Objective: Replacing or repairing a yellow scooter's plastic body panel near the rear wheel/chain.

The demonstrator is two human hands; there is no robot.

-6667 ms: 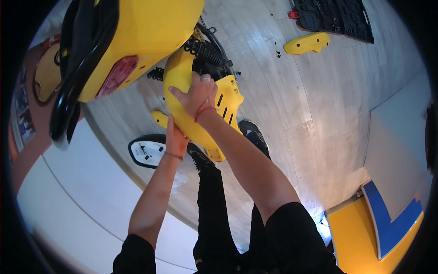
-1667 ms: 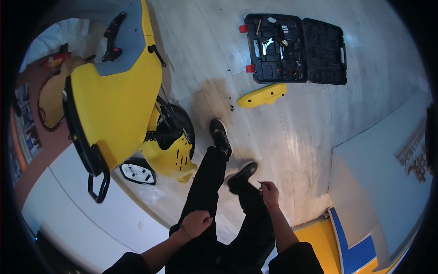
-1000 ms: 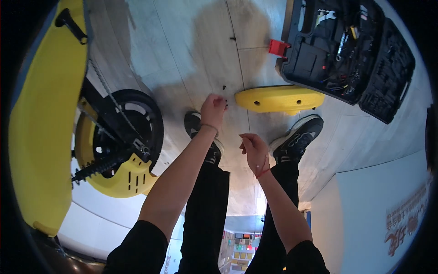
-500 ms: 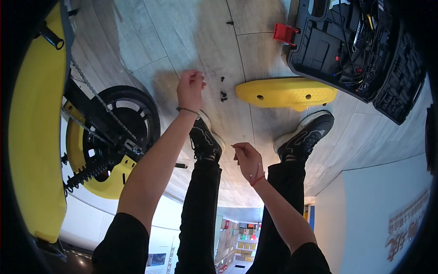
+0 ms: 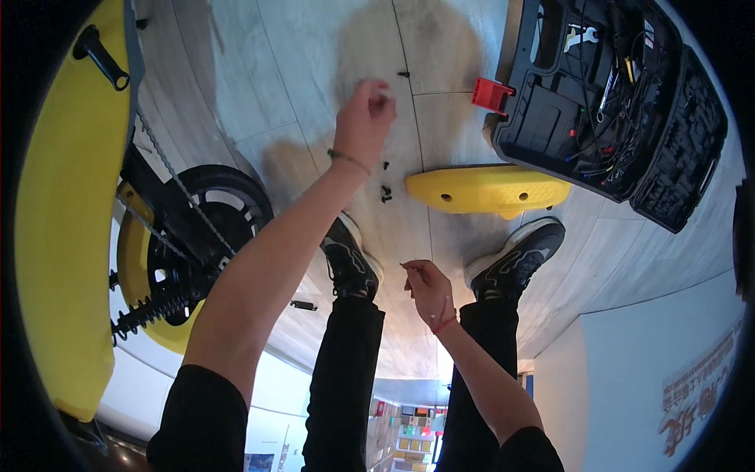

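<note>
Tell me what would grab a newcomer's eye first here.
Probably the yellow vehicle body filling the left edge, with a black wheel beside it. Next, the open black toolbox at upper right and the yellow panel with two holes near it. In the middle, the left hand reaches farther forward than the right hand.

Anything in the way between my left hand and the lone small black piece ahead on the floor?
Nothing visible stands between the left hand and the lone small black piece. The cluster of black pieces lies nearer the shoes, outside that path.
</note>
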